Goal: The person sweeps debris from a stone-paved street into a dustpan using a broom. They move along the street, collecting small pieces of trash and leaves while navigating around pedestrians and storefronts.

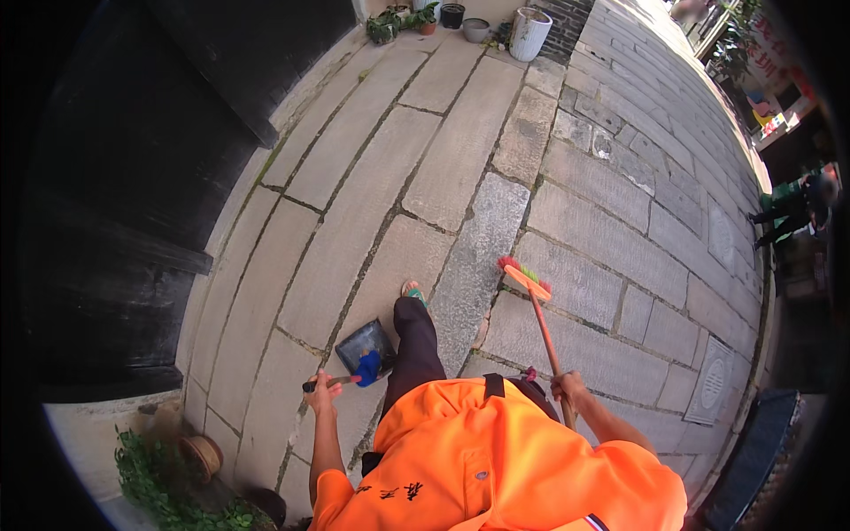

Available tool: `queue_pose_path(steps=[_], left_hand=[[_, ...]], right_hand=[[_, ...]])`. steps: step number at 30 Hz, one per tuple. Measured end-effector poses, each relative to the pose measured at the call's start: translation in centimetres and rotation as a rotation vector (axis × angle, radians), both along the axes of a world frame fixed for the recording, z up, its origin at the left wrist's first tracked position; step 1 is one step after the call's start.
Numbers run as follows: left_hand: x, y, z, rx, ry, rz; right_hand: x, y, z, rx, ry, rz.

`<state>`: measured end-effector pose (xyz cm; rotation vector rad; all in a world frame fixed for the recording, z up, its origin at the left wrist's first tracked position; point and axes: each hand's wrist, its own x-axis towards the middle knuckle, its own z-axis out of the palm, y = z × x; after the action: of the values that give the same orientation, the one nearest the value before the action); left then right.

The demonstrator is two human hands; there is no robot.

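My left hand [320, 390] is closed around the handle of a long-handled dustpan [366, 342]. Its dark pan hangs low beside my left leg, with a blue part where the handle joins. In my right hand [569, 386] is the orange-red stick of a broom [545, 338], fingers wrapped round it. The broom's head, orange with red and green bristles, points ahead and to the right over the paving. One foot in a green sandal [413, 291] is stepped forward between the two tools.
Stone slabs [363, 190] pave the lane. A dark wooden door [115, 195] lines the left side. Potted plants [382, 28] and a white ribbed bin [529, 35] stand ahead by a wall. Another leafy pot [202, 456] is at lower left. A person [792, 208] is far right.
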<state>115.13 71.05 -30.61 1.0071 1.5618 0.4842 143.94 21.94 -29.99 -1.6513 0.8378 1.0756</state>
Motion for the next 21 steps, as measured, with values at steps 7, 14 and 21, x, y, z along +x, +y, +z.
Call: queue_pose_path(steps=[7,14,21], left_hand=[[17.1,13.4,1.9,-0.006,-0.053,-0.098],[33.5,26.2,4.3,0.056,-0.07,-0.205],[52.9,38.6,6.9,0.141,-0.068,-0.262]], right_hand=[[15.3,14.9,5.0,-0.055,-0.052,0.136],[28.2,28.7,9.7,-0.047,-0.1,0.293],[49.5,41.2,7.1,0.102,-0.28,0.529]])
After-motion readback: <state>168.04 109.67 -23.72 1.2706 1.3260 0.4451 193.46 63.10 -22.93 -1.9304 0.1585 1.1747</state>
